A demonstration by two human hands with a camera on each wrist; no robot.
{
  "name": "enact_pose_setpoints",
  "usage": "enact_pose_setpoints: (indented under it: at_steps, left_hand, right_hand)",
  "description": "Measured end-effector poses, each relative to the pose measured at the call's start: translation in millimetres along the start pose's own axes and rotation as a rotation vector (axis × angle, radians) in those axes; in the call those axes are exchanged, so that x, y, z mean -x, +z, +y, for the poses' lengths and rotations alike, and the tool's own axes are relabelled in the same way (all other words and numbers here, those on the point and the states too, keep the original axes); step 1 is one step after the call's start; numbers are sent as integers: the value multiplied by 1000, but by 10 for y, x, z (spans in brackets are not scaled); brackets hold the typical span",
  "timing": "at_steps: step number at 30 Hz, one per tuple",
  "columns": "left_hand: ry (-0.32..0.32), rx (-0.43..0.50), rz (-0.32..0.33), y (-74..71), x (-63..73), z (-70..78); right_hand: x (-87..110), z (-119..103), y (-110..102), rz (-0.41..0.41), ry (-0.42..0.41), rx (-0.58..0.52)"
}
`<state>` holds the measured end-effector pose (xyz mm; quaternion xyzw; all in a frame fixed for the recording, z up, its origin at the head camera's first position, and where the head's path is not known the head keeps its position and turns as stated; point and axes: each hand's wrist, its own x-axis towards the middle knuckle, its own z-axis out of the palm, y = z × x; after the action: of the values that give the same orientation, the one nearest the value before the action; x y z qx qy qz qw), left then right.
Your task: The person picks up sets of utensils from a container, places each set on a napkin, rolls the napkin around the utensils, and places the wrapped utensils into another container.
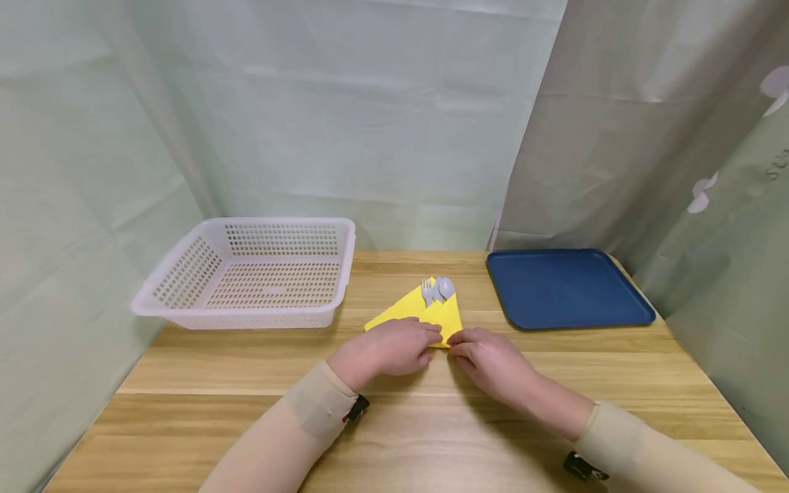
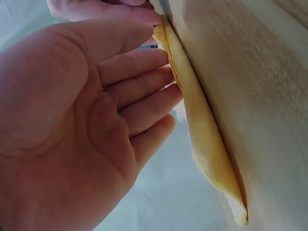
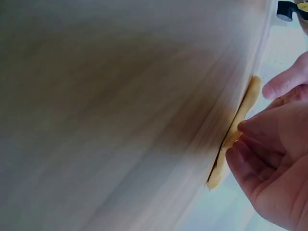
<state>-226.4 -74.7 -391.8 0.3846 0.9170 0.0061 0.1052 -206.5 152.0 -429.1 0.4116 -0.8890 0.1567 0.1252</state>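
A folded yellow napkin (image 1: 445, 316) lies on the table with a fork (image 1: 427, 290), a spoon (image 1: 446, 287) and another utensil (image 1: 437, 290) between them, all pale grey, poking out of its far end. Their lower parts are hidden in the folds. My left hand (image 1: 403, 344) rests its nearly straight fingers (image 2: 144, 89) on the napkin, with the thumb by its near edge. At the near right corner, my right hand (image 1: 490, 359) pinches the napkin's edge between thumb and fingertips. In the right wrist view the napkin (image 3: 249, 98) shows edge-on, low on the wood.
To the left stands a white perforated plastic basket (image 1: 341, 298). A dark blue tray (image 1: 570, 291) lies at the right, near the table's side edge. Pale curtains (image 1: 370, 123) hang behind and beside the wooden table (image 1: 394, 438).
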Motion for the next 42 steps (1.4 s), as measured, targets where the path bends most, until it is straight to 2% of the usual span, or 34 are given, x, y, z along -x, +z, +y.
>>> enact_pose_setpoints:
  at_steps: [5,9,14,17,24,29,32,38,42]
  left_hand:
    - [-18,21,-24,3,10,-2]
    - [-27,32,-38,3,10,-1]
    - [-19,43,-50,4,7,-2]
    - [6,37,-47,4,11,-2]
    - [28,20,-47,18,23,2]
    - [24,29,-27,30,20,1]
    - [-3,44,-8,35,9,-8]
    - [-64,43,24,28,13,-61]
    - [-63,34,-1,11,20,-71]
  right_hand:
    - [17,85,-19,8,14,-47]
    - [4,185,-38,-6,2,-24]
    - [57,290,-80,-144,-82,40]
    - [99,326,-99,-216,-88,62]
    - [160,364,-104,-272,-81,68]
    - [185,400,-120,-259,-99,61]
    - [156,435,-116,-223,-100,28]
    - [-57,511,-107,-129,-80,-47]
    - [-245,602,-110,-143,-36,-99]
